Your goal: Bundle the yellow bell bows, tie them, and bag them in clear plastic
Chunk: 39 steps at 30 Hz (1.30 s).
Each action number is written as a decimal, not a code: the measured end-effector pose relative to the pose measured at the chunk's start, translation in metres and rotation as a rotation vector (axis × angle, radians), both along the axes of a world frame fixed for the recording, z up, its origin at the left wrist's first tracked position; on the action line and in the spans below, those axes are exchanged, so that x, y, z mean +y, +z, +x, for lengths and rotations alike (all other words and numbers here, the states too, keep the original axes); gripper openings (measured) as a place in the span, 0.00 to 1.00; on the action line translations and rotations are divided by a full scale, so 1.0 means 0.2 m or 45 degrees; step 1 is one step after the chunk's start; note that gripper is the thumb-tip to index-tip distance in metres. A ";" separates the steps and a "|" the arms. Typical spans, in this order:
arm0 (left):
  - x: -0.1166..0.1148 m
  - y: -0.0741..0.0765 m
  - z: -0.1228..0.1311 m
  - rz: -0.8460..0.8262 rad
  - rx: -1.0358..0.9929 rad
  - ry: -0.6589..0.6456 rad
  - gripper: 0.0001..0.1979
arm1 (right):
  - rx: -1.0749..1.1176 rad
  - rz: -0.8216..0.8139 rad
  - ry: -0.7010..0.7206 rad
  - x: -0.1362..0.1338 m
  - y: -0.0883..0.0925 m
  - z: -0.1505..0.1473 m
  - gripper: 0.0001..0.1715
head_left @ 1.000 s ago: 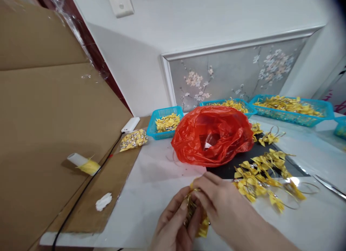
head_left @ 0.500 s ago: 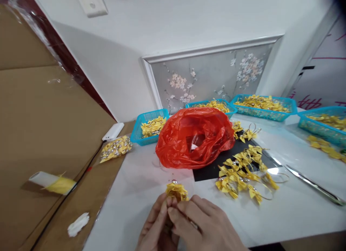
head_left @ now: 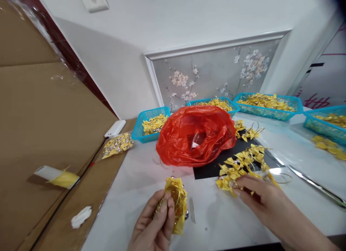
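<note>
My left hand (head_left: 155, 220) is closed around a gathered bunch of yellow ribbon pieces (head_left: 178, 204) with small silver bells or beads along its edge, above the white tabletop (head_left: 208, 225). To the right, my right hand (head_left: 261, 195) is at a loose pile of yellow ribbon bows (head_left: 244, 161) with thin wire-like loops. Its thumb and index finger pinch together on a bow at the near left side of that pile, and the hand covers part of the pile.
A crumpled red plastic bag (head_left: 173, 146) stands open behind the hands, partly over a black sheet (head_left: 205, 173). Blue baskets (head_left: 139, 130) of yellow pieces line the wall. Metal tweezers (head_left: 316, 186) lie right; a filled clear packet (head_left: 117, 144) and ribbon roll (head_left: 44, 171) lie left on cardboard.
My right hand has left the yellow bunch and moved right to the pile of bows. My left hand keeps the bunch, now turned so more of it shows.
</note>
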<state>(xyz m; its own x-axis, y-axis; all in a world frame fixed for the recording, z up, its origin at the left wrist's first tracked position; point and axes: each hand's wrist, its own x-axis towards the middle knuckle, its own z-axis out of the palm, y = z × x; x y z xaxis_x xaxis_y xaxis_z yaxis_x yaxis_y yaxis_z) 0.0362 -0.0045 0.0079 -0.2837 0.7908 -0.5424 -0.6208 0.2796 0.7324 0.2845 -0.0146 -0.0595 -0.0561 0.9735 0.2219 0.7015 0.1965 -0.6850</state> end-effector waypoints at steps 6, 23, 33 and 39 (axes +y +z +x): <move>-0.01 -0.02 0.00 -0.083 -0.049 -0.062 0.19 | 0.532 -0.073 0.029 0.05 0.20 -0.05 0.18; -0.05 -0.11 0.00 0.154 -0.233 -0.470 0.13 | -0.085 0.669 0.253 0.00 0.09 -0.54 0.19; -0.05 -0.10 -0.01 0.188 -0.227 -0.631 0.13 | 0.057 0.330 0.323 -0.02 0.12 -0.52 0.13; -0.06 -0.10 0.01 0.184 -0.130 -0.545 0.15 | 0.058 0.157 0.419 -0.02 0.12 -0.50 0.15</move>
<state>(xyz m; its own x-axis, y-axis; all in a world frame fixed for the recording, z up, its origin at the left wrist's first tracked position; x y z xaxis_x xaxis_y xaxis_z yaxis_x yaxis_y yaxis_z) 0.0388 -0.0155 -0.0115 0.1343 0.8948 -0.4259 -0.5429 0.4260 0.7237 0.1853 -0.0183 -0.0356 -0.3497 0.8706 0.3460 0.5561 0.4901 -0.6712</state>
